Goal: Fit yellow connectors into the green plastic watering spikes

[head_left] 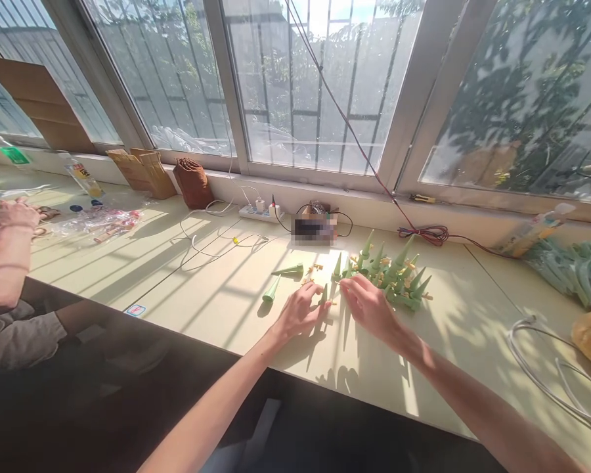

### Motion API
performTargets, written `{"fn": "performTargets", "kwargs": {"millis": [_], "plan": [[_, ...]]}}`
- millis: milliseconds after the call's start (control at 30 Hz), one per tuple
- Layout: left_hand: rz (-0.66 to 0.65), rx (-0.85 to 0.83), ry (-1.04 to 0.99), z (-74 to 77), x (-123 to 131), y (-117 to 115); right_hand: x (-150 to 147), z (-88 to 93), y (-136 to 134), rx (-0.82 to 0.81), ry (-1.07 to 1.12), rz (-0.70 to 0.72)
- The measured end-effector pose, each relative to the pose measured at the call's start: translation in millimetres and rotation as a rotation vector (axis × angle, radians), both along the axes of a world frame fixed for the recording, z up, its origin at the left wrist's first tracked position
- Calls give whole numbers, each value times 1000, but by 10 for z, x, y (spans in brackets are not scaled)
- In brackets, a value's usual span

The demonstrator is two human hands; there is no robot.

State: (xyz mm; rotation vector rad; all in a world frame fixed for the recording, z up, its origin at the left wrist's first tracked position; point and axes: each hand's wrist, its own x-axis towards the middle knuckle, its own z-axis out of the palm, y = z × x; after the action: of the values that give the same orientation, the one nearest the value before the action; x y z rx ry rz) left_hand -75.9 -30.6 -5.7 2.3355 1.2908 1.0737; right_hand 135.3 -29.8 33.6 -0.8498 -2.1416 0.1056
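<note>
My left hand (pixel 299 310) is closed around the lower part of a small green cone (pixel 324 293), its tip pointing up. Close beside it, the fingers of my right hand (pixel 369 305) are pinched together; a small pale piece seems to show at the fingertips, too small to name. Behind my right hand stands a cluster of green cones (pixel 396 263) with small yellowish pieces at their sides. Left of my left hand, one loose green cone (pixel 272 289) leans and another green cone (pixel 289 270) lies on its side. Small yellowish pieces (pixel 315 268) lie just beyond my hands.
A power strip (pixel 256 211) and cables lie along the window side of the pale table (pixel 201 309). A brown pouch (pixel 193 184) and a paper bag (pixel 145 174) stand further left. Another person's hand (pixel 14 215) works at the far left. A coiled grey cable (pixel 526 358) lies right.
</note>
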Motion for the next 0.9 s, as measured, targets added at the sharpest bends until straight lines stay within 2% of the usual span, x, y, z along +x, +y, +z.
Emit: {"fn": "performTargets", "kwargs": {"millis": [133,267,467,600,733,900], "plan": [[-18,-15,7,8,-8,11,98,-284,-87,-30,21,-16],[-14,-37,24,34,-22,10,57,-418,-82,-57,169,-50],[-35,-79,0,55,-32,18,-6,-467,-97,-163,228,-44],[-31,-121,-93,66,-19,12,-1,-475,-104,-236,223,-37],[-3,-151,-179,92,4,-14,15,-461,-116,-268,227,-36],[-36,-177,-207,107,22,-31,23,-440,-136,-295,236,-10]]}}
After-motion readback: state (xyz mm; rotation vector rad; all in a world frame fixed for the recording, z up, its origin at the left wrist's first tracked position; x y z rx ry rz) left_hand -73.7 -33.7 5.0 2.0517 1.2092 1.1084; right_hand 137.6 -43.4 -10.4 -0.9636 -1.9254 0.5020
